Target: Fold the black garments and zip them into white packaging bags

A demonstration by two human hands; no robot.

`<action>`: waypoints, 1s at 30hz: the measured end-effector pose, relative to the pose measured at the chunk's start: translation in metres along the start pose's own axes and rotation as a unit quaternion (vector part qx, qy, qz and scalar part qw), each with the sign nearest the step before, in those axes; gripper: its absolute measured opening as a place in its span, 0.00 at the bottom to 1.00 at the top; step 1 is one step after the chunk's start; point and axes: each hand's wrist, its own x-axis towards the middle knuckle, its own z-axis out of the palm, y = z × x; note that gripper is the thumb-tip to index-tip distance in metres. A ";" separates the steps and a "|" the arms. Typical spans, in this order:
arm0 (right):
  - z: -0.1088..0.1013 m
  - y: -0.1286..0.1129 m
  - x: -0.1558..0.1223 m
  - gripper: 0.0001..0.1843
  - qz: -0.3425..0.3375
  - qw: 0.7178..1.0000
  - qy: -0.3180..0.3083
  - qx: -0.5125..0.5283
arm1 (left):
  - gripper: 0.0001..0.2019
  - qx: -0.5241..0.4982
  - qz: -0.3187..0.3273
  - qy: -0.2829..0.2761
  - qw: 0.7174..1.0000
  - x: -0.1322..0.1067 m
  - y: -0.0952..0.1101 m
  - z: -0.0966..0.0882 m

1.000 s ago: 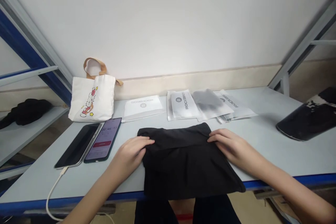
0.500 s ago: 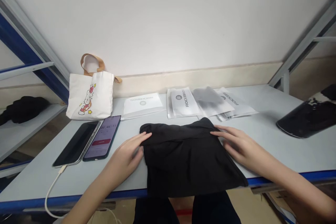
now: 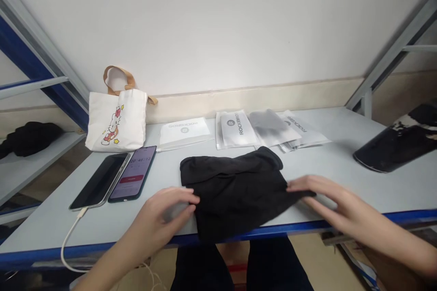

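Note:
A piece of black cloth [image 3: 235, 191] lies on the table in front of me, its far end turned over into a thick, loose fold. Its near edge reaches the table's front edge. My right hand [image 3: 327, 195] pinches the near right corner between thumb and fingers, drawing it up to a point. At the left edge, my left hand [image 3: 170, 209] touches the cloth with its fingertips; a small gap shows between thumb and fingers.
Behind the cloth lie printed zip pouches [image 3: 235, 129] and a flat white pouch [image 3: 184, 132]. Leftward are a tote bag [image 3: 118, 120], a phone with a cable [image 3: 99, 182] and a phone showing a timer [image 3: 133, 175]. A dark cylindrical object [image 3: 392, 148] lies at right.
Both hands have come nearer to me from the folded far end. The right hand has taken the near right corner and lifted it; the cloth's near part is now skewed.

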 end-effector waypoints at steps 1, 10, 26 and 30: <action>-0.005 -0.004 0.010 0.13 0.011 1.000 -0.002 0.020 | 0.14 -0.004 0.004 -0.034 0.999 0.004 0.005 -0.002; -0.021 -0.020 0.016 0.13 0.122 0.979 -0.107 0.126 | 0.19 -0.037 0.078 -0.034 0.996 -0.011 0.006 0.019; 0.010 0.005 0.074 0.16 0.171 0.963 0.093 -0.186 | 0.29 0.155 -0.196 0.152 0.956 0.041 -0.019 0.036; 0.024 -0.041 0.074 0.21 -0.011 0.975 0.175 -0.139 | 0.33 0.165 -0.211 0.130 0.955 0.043 -0.028 0.037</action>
